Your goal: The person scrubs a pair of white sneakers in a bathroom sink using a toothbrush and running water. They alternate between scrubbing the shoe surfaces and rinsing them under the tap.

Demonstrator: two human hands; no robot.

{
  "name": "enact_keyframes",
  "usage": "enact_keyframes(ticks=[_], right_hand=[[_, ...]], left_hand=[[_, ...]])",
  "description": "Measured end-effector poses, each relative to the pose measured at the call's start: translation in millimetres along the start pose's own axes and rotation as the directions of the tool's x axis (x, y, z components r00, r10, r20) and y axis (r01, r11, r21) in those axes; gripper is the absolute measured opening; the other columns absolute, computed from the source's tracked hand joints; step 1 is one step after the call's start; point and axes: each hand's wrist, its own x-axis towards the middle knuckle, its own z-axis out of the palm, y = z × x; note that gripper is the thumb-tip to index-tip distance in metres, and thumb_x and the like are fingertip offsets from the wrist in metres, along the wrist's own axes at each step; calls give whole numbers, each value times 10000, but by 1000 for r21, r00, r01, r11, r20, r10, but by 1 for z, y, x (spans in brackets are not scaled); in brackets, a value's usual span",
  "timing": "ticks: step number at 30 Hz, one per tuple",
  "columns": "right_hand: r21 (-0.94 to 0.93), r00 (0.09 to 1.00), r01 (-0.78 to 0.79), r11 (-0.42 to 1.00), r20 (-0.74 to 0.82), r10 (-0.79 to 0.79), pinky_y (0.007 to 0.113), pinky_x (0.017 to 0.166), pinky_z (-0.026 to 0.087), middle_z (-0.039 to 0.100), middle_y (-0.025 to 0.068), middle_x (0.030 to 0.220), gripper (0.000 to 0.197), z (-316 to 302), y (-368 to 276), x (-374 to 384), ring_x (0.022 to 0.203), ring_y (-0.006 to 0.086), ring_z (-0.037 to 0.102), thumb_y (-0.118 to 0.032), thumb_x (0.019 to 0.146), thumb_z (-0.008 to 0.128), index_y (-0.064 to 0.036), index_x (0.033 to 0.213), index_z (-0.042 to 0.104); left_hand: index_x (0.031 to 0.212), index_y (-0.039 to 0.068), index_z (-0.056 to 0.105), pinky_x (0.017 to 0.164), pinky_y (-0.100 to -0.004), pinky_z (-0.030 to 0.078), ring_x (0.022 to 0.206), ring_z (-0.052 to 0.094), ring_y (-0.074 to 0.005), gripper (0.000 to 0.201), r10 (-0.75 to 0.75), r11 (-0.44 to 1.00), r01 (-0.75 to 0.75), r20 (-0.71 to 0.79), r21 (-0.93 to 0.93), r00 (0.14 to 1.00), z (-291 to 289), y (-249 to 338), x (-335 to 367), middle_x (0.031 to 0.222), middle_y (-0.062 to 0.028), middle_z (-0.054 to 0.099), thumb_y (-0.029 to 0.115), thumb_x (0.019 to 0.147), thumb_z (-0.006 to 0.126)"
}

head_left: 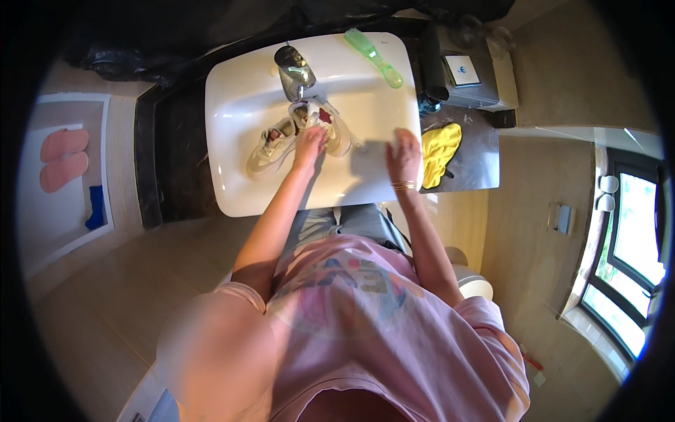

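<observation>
A pair of off-white sneakers with dark red patches stands in the white sink, toe ends toward me. My left hand (309,146) reaches between them, its fingers closed against the right sneaker (342,138); the exact grip is partly hidden. The left sneaker (263,156) rests beside that wrist. Over the right side of the sink (223,191), my right hand (403,160) is raised with nothing in it, fingers apart and slightly blurred. A thin bracelet circles its wrist.
Behind the sneakers stands a dark metal faucet (295,73). A green brush (377,60) lies on the sink's back right rim. On the dark counter at right are a yellow cloth (441,152) and a grey box (485,74). Pink slippers (63,143) sit at far left.
</observation>
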Motion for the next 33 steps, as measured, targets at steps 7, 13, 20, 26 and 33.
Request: enact_keyframes(ticks=[7,13,20,26,33], right_hand=[[318,998,64,946,-19,-61,375,697,398,500,128,917,343,49,-76,33,834,293,483,-139,668,579,-62,987,479],[671,898,-434,601,378,227,283,482,412,566,108,667,216,41,-140,107,528,177,515,-219,771,487,-9,804,527],[625,825,-556,548,496,270,215,398,342,527,32,510,292,46,-150,123,412,77,434,-251,788,467,-24,616,533],[734,771,-635,239,589,240,228,466,373,540,46,576,242,45,-138,115,458,124,478,-247,804,450,-32,733,537],[-2,862,-323,946,412,295,417,791,358,454,110,1067,511,92,-93,43,977,282,436,-353,663,595,-127,1092,433]], left_hand=[[1064,-7,421,783,-256,371,917,471,-154,332,145,988,-139,-94,65,985,-19,29,20,1006,-96,495,112,764,496],[1112,-3,395,856,-266,320,1027,421,-170,425,233,944,-224,-10,240,972,-32,26,50,1099,-97,452,175,749,527],[955,-3,492,725,-351,413,827,526,-318,389,316,654,-341,166,676,934,-37,11,78,856,-195,552,207,644,591],[826,11,554,653,-356,445,761,554,-306,349,409,296,-465,330,834,851,-45,6,104,800,-189,567,273,607,626],[843,20,573,650,-351,445,746,564,-300,425,225,598,-413,351,687,909,-35,41,78,785,-170,582,386,629,604]])
